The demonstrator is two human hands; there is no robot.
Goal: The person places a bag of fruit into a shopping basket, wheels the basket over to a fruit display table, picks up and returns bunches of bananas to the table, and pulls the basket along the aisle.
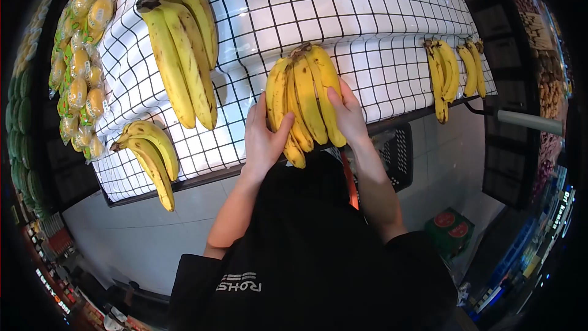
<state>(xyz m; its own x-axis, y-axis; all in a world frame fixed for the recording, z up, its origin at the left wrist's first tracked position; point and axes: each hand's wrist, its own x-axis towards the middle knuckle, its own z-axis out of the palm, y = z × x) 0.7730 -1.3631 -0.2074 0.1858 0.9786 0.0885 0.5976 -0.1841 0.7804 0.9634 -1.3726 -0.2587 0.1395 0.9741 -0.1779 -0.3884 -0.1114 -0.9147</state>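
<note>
A bunch of yellow bananas (311, 103) with brown specks is held at the front edge of the display, stem end pointing away from me. My left hand (264, 133) grips its left side, thumb lying across the outer banana. On the right side, my right hand (348, 113) presses the bunch with its thumb on top; the other fingers are partly hidden. A larger bunch of bananas (184, 55) lies farther back on the left. Nearer the front edge at left is a small bunch (150, 150), its tips hanging over the rim.
A white cloth with a black grid (380, 12) covers the display, with a raised fold across it. More small bananas (444, 73) lie at the right edge. Packed yellow fruit (79, 61) lines the left. A black basket (398, 156) and a green box (450, 233) are below, right.
</note>
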